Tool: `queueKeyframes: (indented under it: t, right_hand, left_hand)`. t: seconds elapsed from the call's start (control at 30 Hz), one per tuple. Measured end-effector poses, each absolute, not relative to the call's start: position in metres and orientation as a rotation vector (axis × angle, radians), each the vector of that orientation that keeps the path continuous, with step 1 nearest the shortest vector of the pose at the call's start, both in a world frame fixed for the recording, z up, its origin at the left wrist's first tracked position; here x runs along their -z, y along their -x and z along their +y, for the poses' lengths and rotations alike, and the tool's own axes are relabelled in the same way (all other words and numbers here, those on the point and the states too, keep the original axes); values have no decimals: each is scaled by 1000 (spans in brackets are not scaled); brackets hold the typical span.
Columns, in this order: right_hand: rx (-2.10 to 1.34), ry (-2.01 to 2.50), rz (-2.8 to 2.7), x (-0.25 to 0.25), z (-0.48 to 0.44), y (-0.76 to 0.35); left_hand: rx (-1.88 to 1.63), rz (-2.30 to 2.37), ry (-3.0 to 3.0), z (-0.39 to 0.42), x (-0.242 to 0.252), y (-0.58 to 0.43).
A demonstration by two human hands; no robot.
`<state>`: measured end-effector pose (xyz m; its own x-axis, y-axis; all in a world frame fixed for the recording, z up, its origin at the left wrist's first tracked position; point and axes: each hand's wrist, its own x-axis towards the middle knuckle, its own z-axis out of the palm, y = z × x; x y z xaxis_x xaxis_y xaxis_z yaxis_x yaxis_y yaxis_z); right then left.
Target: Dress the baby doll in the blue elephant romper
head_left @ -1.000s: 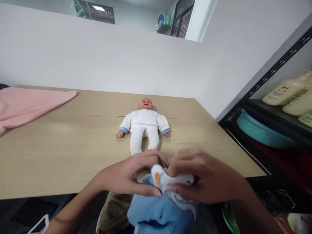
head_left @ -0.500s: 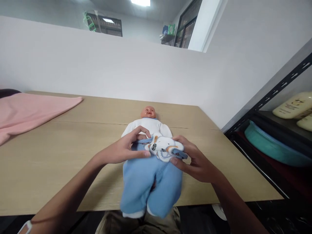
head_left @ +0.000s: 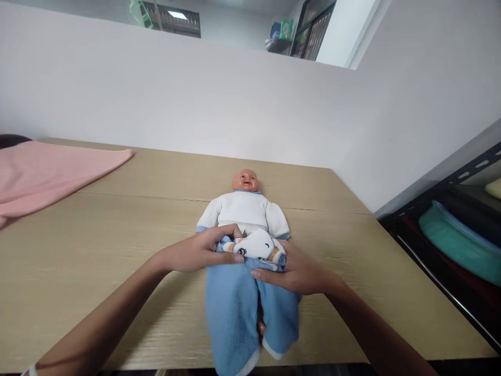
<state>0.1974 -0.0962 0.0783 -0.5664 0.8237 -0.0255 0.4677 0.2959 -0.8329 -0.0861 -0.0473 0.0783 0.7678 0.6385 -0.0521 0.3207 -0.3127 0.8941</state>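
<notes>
A baby doll point(head_left: 245, 180) lies on its back on the table, head toward the wall, in a white top point(head_left: 243, 209) with blue cuffs. Blue fleece trousers point(head_left: 235, 308) with white hems cover its lower body, and a gap shows between the legs. My left hand point(head_left: 199, 250) pinches the waist edge at the left, thumb on the outside. My right hand point(head_left: 297, 269) grips the same waist part at the right. Between them the white animal-face patch point(head_left: 256, 244) is bunched and folded over. The fingertips of my right hand are partly hidden behind the cloth.
A pink cloth point(head_left: 58, 169) lies at the table's left. The wooden table point(head_left: 156, 219) meets a white wall behind. At the right stands a black metal shelf point(head_left: 442, 308) holding a teal basin point(head_left: 457, 243). The table's front edge runs below the doll's feet.
The trousers' front has folded further over between my hands, and less of the animal patch shows. More of the white top and its cuffs is visible. The camera view has shifted slightly.
</notes>
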Motion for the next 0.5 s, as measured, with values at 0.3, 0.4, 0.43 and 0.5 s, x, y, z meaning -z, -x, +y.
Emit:
queueKeyframes:
  t: [0.3,0.4,0.43,0.5]
  right_hand:
    - [-1603,995,-2104,-78,-88,-190]
    - [-1779,814,-2222,-86,-82,-190]
    - [-1795,763,-2229,-89,-80,-190]
    - [-1755,728,-2191,-90,-79,-187]
  left_hand:
    - [-210,589,-1886,-43,-64,98]
    - [-283,470,-1793,-44,-60,96]
    - [-300,466,-1757,-46,-58,96]
    - [-344,506,-1694,-51,-55,95]
